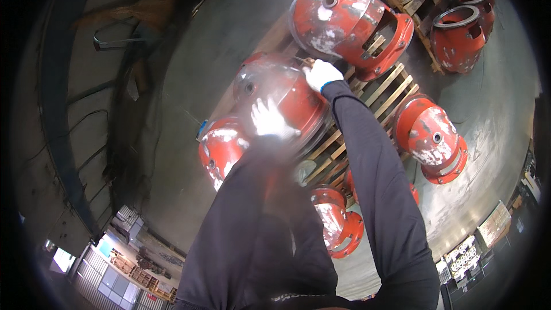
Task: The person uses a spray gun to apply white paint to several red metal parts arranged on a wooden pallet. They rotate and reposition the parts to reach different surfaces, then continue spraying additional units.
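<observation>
My left hand (271, 120), in a white glove, lies with fingers spread on or just over a large red metal housing (287, 89) with pale patches. Dust or haze blurs that housing's surface. My right hand (322, 74), also gloved in white, is closed at the housing's upper right edge. A small brownish piece shows at its fingertips; its kind is too small to make out. Just beyond it lies another red housing (338, 20), with a wide opening and a flange. A smaller red housing (222, 148) sits to the left of my left forearm.
Wooden pallet slats (381, 100) run beneath the housings. A red bent housing (433, 138) stands on the right, another (336, 224) lies between my arms. More red housings (458, 34) stand on a pallet at the upper right. Grey floor (488, 115) surrounds them.
</observation>
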{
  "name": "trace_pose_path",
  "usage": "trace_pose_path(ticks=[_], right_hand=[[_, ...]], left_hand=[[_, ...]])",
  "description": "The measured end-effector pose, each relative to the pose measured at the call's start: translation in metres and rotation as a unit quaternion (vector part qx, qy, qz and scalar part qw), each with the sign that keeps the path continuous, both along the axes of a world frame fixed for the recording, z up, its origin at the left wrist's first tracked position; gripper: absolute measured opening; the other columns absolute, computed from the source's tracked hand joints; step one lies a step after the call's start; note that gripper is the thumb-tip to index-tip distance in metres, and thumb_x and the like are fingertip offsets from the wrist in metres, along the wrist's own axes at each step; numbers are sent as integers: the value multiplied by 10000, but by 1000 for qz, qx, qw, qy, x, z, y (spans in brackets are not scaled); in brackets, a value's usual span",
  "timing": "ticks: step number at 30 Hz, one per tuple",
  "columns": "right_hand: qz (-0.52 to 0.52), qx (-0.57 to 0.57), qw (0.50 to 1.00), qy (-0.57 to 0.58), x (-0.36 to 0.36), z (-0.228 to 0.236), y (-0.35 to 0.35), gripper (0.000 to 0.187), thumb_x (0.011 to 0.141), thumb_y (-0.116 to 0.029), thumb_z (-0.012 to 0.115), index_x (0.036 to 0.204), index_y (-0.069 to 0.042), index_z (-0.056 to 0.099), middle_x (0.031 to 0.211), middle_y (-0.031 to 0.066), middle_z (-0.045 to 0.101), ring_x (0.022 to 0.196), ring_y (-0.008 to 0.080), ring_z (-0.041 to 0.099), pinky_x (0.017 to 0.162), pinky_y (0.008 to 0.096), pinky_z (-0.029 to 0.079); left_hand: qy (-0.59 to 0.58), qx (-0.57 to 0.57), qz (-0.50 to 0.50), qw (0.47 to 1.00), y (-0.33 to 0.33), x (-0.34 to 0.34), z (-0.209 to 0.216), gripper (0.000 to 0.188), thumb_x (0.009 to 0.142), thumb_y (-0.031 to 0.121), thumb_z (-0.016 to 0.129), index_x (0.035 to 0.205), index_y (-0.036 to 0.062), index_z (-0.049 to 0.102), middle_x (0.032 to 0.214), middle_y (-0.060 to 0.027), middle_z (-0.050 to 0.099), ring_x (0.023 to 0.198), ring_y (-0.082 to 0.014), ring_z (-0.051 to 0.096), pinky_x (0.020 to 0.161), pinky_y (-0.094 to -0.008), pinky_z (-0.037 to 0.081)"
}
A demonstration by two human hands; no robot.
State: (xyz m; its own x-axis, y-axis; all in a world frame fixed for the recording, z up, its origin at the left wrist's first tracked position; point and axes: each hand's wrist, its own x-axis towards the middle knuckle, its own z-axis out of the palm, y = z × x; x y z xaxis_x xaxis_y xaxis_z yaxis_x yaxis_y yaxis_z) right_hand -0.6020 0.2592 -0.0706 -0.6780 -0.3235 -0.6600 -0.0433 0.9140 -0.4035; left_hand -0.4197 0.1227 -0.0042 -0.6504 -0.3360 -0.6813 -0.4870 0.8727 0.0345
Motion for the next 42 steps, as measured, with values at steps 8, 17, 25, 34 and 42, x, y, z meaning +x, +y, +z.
trace_pose_path(ticks=[8, 17, 25, 34, 42], right_hand=[[-6, -99, 980, 173, 51, 89, 97, 444, 1063, -395, 578, 1273, -20, 687, 1162, 262, 726, 1117, 438, 682, 960, 487, 543], [-245, -38, 957, 151, 263, 245, 200, 532, 1035, -425, 640, 1294, 40, 646, 1152, 292, 730, 1098, 444, 705, 974, 485, 544], [-222, 28, 964, 142, 524, 239, 182, 532, 1020, -416, 627, 1352, 0, 611, 1124, 283, 726, 960, 426, 724, 864, 542, 558], [-410, -29, 909, 70, 763, 258, 75, 546, 1011, -496, 635, 1242, -2, 622, 998, 304, 729, 982, 493, 715, 869, 547, 559], [-413, -126, 901, 41, 919, 255, 92, 669, 1010, -557, 608, 1367, 5, 535, 1093, 310, 725, 1033, 495, 705, 907, 547, 543]], left_hand=[[-23, 32, -18, 999, -4, -6, 20, 1239, 794, 683, 691, 1687, 20, 144, 1726, -284, 176, 1596, -461, 186, 1315, -540, 125], [97, 143, -65, 983, -45, 20, 14, 1140, 766, 617, 813, 1600, -12, 357, 1566, -325, 452, 1457, -435, 464, 1223, -471, 370], [335, 286, -136, 887, -174, 277, 113, 509, 971, 149, 747, 1427, 6, 574, 1328, -221, 684, 1187, -335, 704, 986, -401, 558], [164, 296, -218, 915, -281, 688, 219, 494, 926, -16, 732, 1398, -16, 585, 1308, -211, 684, 1217, -303, 699, 1047, -387, 563], [64, 162, -146, 974, -343, 799, 173, 491, 981, 165, 753, 1426, 27, 596, 1300, -150, 724, 1204, -234, 695, 1065, -352, 519]])
